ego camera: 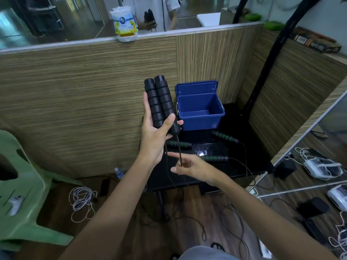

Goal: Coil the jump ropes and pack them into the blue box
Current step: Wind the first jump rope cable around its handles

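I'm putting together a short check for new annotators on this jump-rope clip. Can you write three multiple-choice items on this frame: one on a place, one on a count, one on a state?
1. Where does the blue box stand?
A. on the green chair
B. on the black table, beyond the hands
C. on the floor by the white cable

2. How many green-striped handles lie on the black table?
A. one
B. three
C. five

3. In what state is the blue box?
A. lid up, nothing inside
B. lid shut
C. lid up, full of ropes

Answers:
1 B, the box sits at the table's far end against the wood-grain partition.
2 B, three green-striped handles lie in front of the box.
3 A, the lid stands upright behind it and its floor is bare, while the left hand holds the two black handles.
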